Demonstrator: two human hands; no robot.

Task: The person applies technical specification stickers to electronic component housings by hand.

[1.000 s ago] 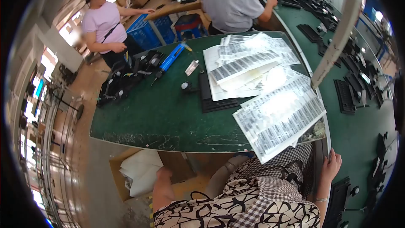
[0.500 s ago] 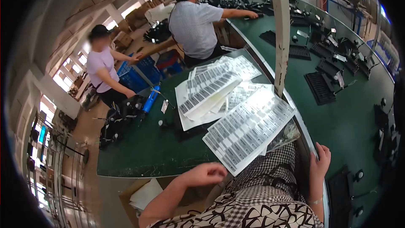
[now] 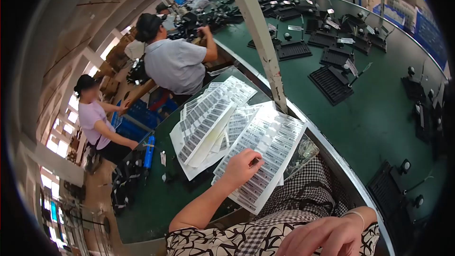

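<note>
My left hand [image 3: 244,167] is over the top printed label sheet [image 3: 265,149], its fingers curled and the fingertips drawn together near the sheet's middle. Whether a label is between them is too small to see. More label sheets [image 3: 208,118] lie in a loose, overlapping pile just beyond. My right hand [image 3: 327,237] is close to the camera in front of my chest, apart from the sheets. Its fingers are loosely bent and side by side, with the tips cut off by the lower frame edge. Nothing shows in it.
A metal rail [image 3: 332,156] and an upright post [image 3: 258,42] separate my table from a green worktop [image 3: 303,80] carrying several black ribbed units [image 3: 330,84]. On my table are a blue tube-shaped tool [image 3: 150,151] and black parts [image 3: 124,180]. Two co-workers stand at the left.
My left hand has moved from the sheet's near edge up onto the sheet. My right hand has left the rail and come in front of my chest. The view has turned right.
</note>
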